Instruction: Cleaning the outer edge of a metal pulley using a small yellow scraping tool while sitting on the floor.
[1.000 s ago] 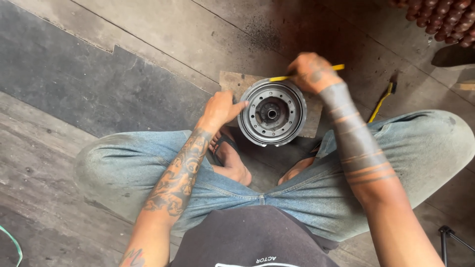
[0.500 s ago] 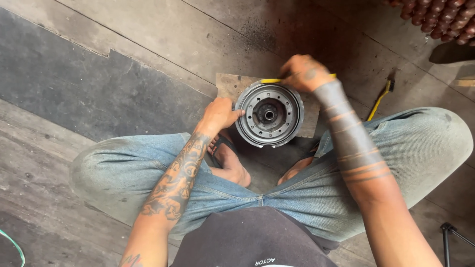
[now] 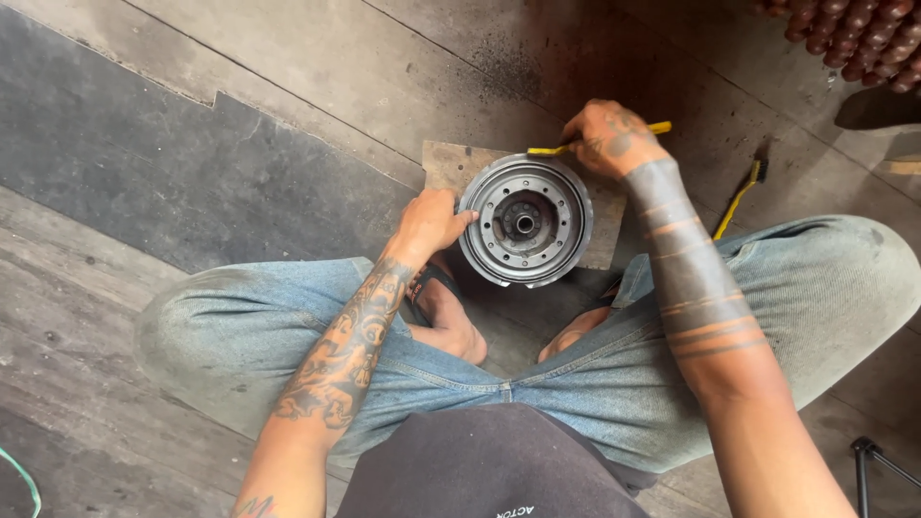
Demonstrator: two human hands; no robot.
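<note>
Steadying metal drum (image 3: 525, 222), brush (image 3: 576, 146) at rim.

A round ribbed metal drum part (image 3: 525, 221) sits on a flat square wooden board (image 3: 443, 165) on the floor, just beyond the seated person's crossed legs. The left hand (image 3: 429, 223) touches its left rim. The right hand (image 3: 606, 139), at its far right edge, holds a thin yellow-handled tool (image 3: 549, 151). A second yellow-handled brush (image 3: 740, 197) lies to the right, apart.

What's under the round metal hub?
The round metal hub sits on a flat brown board lying on the floor. The board's corners show at upper left and right; its middle is covered by the hub, so anything between them is hidden.
</note>
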